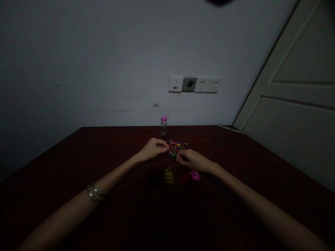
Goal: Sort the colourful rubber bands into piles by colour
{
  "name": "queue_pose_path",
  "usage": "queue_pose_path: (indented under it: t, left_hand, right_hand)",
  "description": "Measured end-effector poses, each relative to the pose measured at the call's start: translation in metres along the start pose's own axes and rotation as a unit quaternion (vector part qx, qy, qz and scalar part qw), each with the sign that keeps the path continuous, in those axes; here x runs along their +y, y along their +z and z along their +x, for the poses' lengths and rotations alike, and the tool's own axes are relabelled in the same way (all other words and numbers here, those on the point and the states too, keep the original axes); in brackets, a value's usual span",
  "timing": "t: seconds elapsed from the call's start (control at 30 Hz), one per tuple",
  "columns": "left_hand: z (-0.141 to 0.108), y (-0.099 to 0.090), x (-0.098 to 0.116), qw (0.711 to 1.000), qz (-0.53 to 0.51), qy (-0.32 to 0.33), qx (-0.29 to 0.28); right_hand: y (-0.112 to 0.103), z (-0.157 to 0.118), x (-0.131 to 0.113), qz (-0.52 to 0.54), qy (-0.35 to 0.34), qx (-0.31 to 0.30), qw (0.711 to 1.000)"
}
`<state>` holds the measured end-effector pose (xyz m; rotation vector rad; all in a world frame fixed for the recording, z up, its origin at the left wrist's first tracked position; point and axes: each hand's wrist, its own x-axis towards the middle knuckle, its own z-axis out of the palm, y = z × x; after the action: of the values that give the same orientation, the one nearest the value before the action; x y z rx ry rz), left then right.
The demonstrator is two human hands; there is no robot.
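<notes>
A pile of small multicoloured bands (175, 147) lies on the dark red table (117, 139). My left hand (155, 148) is at the pile's left edge, its thumb and fingers pinched together; what is between them is too small to name. At the pile's lower right, my right hand (190, 158) has its fingers curled together, and anything inside them is hidden. Nearer to me lie three separate groups: yellow bands (169, 175), dim red bands (183, 178) and pink bands (194, 175), the last just below my right hand.
Behind the pile stands a clear bottle with a pink lid (163, 126). The wall at the back carries a row of sockets (201, 84). A panelled door (295, 94) is on the right. A thin strip (230, 129) lies by the table's back right edge.
</notes>
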<state>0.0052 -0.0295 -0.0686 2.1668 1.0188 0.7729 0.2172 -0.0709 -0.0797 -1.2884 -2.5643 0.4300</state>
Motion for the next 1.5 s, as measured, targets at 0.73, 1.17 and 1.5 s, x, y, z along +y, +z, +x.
queue_pose_path:
  t: [0.73, 1.17, 1.5]
  left_hand:
    - [-0.070, -0.028, -0.028, 0.988, 0.056, -0.072, -0.122]
    - [-0.016, -0.009, -0.070, 0.966, 0.236, -0.105, 0.001]
    - [-0.016, -0.007, -0.067, 0.966, 0.236, -0.105, 0.007]
  right_hand:
    - [0.029, 0.034, -0.035, -0.040, -0.077, 0.024, 0.996]
    - [0.031, 0.082, -0.009, -0.148, -0.016, 0.044, 0.988]
    - [0.026, 0.086, -0.019, -0.211, -0.001, 0.040, 0.977]
